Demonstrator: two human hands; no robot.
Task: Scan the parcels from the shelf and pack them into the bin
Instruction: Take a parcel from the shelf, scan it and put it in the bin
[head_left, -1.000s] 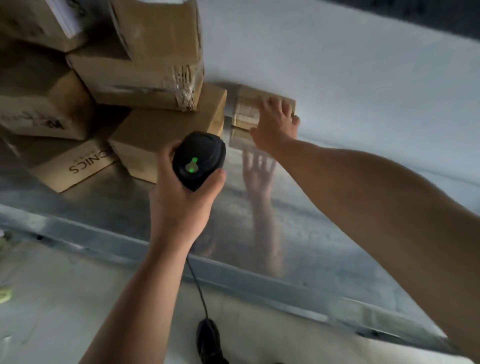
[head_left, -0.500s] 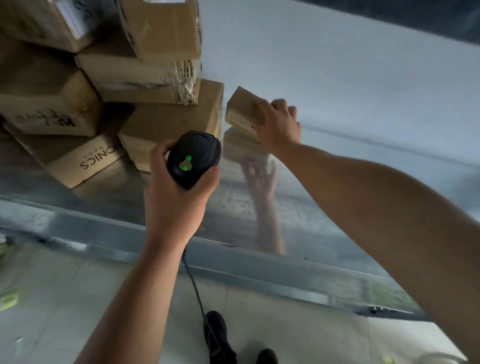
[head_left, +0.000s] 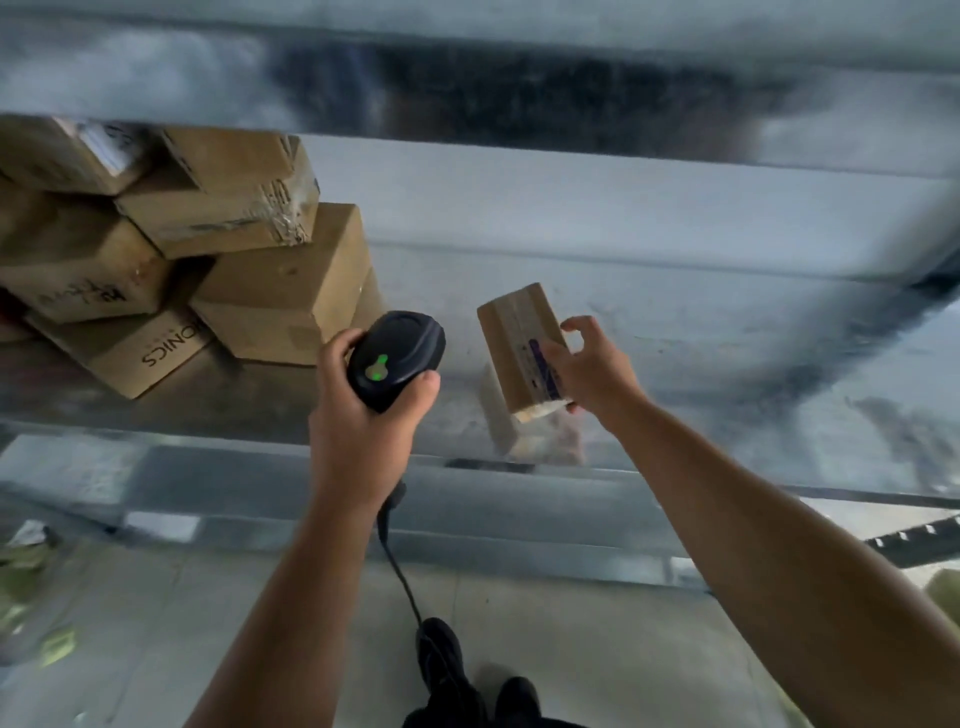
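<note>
Left hand (head_left: 358, 431) grips scanner (head_left: 396, 358); right hand (head_left: 592, 371) pinches small parcel (head_left: 519, 348) just right, above shelf (head_left: 727, 415).

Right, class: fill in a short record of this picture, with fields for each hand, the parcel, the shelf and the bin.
Left: left hand grips the barcode scanner, its green light lit
Right: right hand holds the small parcel, label towards the camera
Parcel: in the air above the metal shelf, right of the scanner
Shelf: cardboard boxes stacked at its left end
Bin: not in view
</note>
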